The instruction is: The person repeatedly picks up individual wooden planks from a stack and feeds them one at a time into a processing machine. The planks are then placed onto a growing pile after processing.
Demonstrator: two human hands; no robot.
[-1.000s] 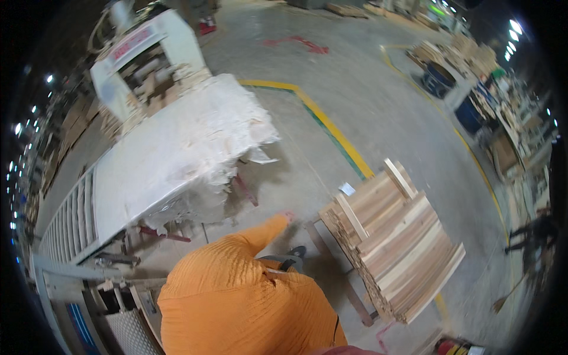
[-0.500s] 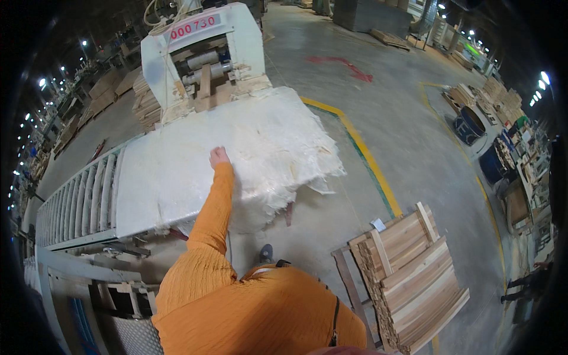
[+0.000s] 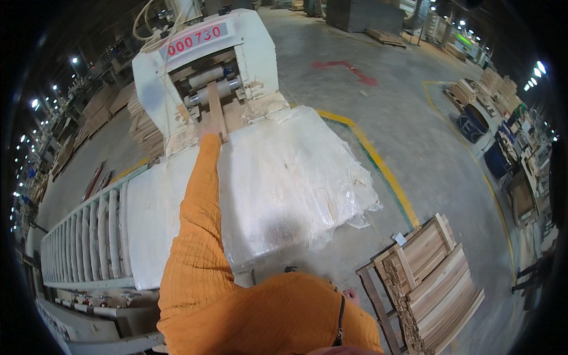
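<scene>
My left hand [image 3: 207, 126] is stretched forward to the near end of a wooden strip [image 3: 217, 109]. The strip sticks out from between the rollers [image 3: 216, 89] of a white machine [image 3: 145, 77]. The hand lies along the strip's left side; motion smears its fingers, and whether they grip the wood cannot be told. Below the forearm spreads a table covered in whitish plastic film [image 3: 284, 183], frayed along its right edge. A small bit of my right hand [image 3: 351, 294] shows beside my orange top, low at the right, its fingers mostly hidden.
A roller conveyor [image 3: 89, 236] joins the table's left side. To the right, a stack of wooden panels [image 3: 438, 284] rests on a pallet. Yellow floor lines [image 3: 378, 160] run past the table. Dark blue drums [image 3: 472, 123] and timber stand farther right.
My left hand has reached forward from above the film-covered table to the strip by the machine. The strip now extends farther out toward me. My view has come closer to the machine.
</scene>
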